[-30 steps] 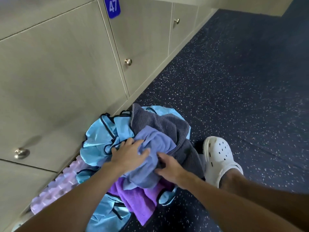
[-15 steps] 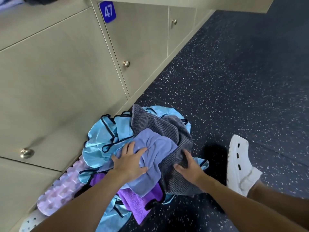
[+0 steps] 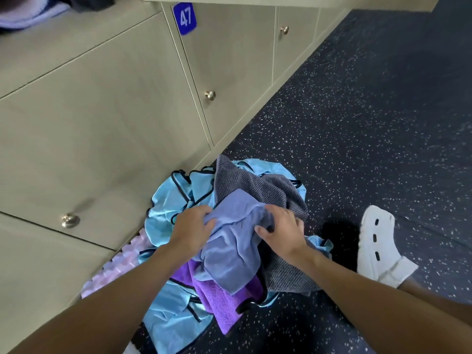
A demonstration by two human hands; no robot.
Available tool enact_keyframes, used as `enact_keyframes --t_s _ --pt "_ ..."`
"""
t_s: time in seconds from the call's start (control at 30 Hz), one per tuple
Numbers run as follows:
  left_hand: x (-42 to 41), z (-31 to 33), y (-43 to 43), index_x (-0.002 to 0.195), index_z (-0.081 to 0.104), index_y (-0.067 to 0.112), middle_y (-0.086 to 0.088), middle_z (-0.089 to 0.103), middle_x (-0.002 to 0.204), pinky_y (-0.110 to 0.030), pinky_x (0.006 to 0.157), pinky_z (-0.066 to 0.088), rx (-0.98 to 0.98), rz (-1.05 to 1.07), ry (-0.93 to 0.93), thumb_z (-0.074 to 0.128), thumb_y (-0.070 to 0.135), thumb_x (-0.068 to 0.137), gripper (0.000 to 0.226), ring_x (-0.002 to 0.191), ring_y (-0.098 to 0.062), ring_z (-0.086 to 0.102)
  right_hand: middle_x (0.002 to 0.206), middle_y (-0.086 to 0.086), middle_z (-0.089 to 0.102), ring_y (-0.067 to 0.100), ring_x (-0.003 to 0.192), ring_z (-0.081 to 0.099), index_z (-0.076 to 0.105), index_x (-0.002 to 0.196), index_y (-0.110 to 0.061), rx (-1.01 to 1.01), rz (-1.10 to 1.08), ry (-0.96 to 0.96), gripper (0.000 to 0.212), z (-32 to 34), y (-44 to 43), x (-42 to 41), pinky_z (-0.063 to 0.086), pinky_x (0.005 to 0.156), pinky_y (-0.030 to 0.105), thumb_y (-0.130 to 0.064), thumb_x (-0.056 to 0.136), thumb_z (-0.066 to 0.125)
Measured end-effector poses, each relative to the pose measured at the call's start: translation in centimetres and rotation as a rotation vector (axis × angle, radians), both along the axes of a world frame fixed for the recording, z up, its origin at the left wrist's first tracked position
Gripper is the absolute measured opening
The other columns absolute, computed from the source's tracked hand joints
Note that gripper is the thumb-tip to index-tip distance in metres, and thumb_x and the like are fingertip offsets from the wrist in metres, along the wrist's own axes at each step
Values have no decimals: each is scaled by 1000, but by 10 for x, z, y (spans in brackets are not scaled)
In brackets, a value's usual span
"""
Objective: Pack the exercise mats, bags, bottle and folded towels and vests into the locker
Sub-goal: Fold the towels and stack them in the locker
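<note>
Laundry heap (image 3: 166, 208) beside the lockers (image 3: 102, 123): my left hand (image 3: 192, 226) and right hand (image 3: 283, 227) each clutch an opposite side of the blue-violet towel (image 3: 235, 246) lying on top between them, its length trailing toward me, equally near both.

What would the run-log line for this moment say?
stage: sorting cloths on floor | left hand: grips lavender towel | right hand: grips its right edge | beneath: grey towel, blue vests, purple towel

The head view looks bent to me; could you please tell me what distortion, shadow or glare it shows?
Head view: wide-angle distortion bows the locker doors; a dark shadow lies on the floor beside the white shoe; the light blue vests show a soft sheen.
</note>
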State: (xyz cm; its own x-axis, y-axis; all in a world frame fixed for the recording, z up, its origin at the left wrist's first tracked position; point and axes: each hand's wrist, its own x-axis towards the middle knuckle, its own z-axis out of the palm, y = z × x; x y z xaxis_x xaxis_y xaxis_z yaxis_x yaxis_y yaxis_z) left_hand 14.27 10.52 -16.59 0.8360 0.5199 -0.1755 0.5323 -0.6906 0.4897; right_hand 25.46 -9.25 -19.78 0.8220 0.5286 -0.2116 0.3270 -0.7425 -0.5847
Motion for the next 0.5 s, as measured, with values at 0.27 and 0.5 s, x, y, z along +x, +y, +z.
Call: enact_keyframes --t_s 0.27,0.5 --pt "8 76 21 97 71 6 0 67 88 -15 70 35 -19 -138 -206 68 4 88 10 83 -16 58 126 -10 63 16 119 57 51 133 -33 237 72 242 54 38 38 14 37 108 50 -43 82 65" --pt "-5 199 31 86 66 16 10 64 78 -5 70 43 -148 -69 -426 68 -7 84 23 67 14 58 75 -8 62 11 73 55 62 77 -24 449 202 88 18 140 73 9 45 73 27 -12 91 63"
